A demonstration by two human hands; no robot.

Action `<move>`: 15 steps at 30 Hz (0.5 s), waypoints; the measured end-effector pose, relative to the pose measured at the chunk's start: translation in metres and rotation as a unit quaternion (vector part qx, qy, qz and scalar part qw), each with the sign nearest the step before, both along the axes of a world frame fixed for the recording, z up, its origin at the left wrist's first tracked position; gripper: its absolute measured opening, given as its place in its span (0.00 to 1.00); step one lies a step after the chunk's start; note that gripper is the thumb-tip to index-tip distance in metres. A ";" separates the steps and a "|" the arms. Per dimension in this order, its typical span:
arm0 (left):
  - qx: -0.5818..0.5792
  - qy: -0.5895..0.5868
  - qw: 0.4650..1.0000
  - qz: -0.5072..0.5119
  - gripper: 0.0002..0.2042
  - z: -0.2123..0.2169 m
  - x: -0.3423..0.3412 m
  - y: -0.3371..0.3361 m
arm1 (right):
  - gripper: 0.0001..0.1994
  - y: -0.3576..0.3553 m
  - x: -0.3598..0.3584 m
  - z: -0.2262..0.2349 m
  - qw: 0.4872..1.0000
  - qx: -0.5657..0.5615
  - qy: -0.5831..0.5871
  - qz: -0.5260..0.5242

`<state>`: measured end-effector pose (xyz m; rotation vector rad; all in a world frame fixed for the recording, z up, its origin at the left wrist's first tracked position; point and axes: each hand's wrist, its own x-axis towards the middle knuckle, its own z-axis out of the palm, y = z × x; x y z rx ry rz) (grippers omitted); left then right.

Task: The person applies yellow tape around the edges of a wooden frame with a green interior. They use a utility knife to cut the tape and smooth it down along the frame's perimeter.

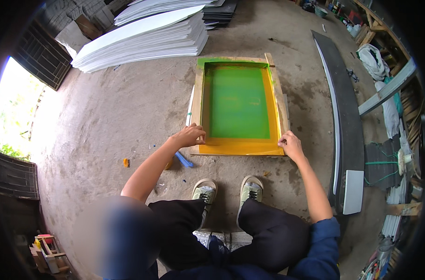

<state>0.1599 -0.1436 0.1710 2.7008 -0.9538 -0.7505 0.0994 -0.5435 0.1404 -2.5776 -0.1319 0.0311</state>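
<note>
A wooden screen printing frame (pixel 279 100) lies on the floor in front of me, with green mesh (pixel 238 102) inside it. Glossy yellow tape (pixel 240 146) runs across its near side, and a similar yellow band lines its right side. My left hand (pixel 190 136) is at the near left corner, fingers curled and pinching at the tape's left end. At the near right corner my right hand (pixel 290 143) has thumb and fingers pressed together on the tape's other end. Exactly what lies between the fingertips is partly hidden.
Stacked white sheets (pixel 142 42) stand at the far left. Along the right lies a long dark board (pixel 345 126) with a pale piece (pixel 353 191) on its near end. A blue object (pixel 184 160) sits beside my left forearm. My shoes (pixel 252 186) are just before the frame.
</note>
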 end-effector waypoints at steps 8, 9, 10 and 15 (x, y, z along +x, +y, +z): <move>-0.129 -0.005 0.992 0.017 0.12 0.011 -0.020 0.005 | 0.05 0.013 -0.019 0.016 0.998 -0.021 -0.044 -0.031; -0.154 -0.020 0.988 0.023 0.11 0.015 -0.021 0.009 | 0.06 0.011 -0.018 0.016 0.997 -0.008 -0.066 -0.025; -0.179 -0.040 0.983 0.028 0.11 0.024 -0.019 0.015 | 0.06 0.008 -0.013 0.019 0.995 0.005 -0.093 -0.017; -0.241 -0.122 0.962 0.040 0.08 0.091 -0.030 0.016 | 0.05 0.006 -0.014 0.076 0.988 0.082 -0.116 -0.056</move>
